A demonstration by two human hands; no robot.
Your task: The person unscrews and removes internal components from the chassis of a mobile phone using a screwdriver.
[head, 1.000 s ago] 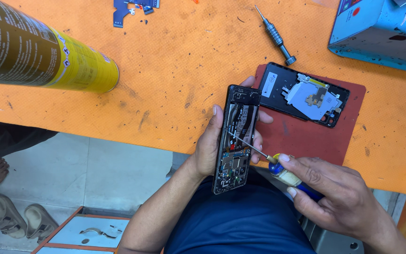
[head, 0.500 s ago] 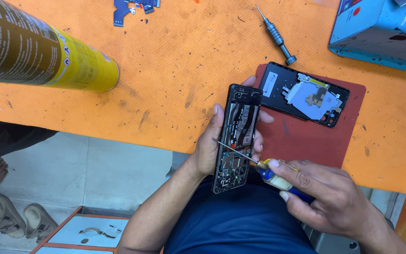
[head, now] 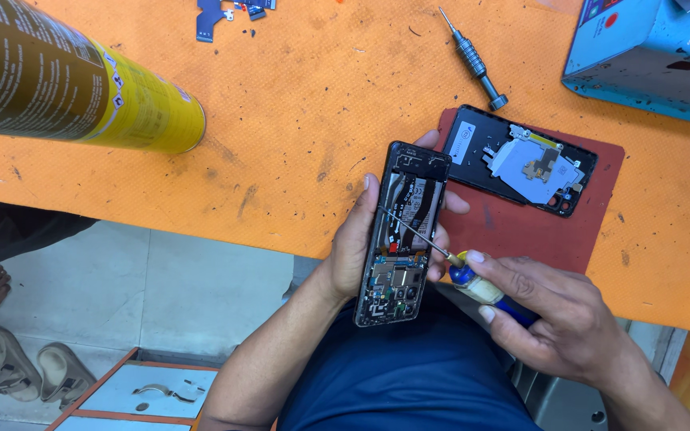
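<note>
The opened phone (head: 402, 235) is sitting upright in the left hand (head: 353, 239), fingers clamped along both edges, over the orange table's (head: 281, 120) near edge. The right hand (head: 553, 319), at four o'clock, is pinching a blue-handled screwdriver (head: 473, 281), its tip touching the phone's left edge. The back cover (head: 521, 160) is lying at two o'clock on a red mat (head: 521, 231); a yellow spray can (head: 73, 80) is lying at ten o'clock.

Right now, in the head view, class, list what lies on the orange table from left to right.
Spray can → blue flex parts → loose screwdriver → back cover on the red mat → blue box.
</note>
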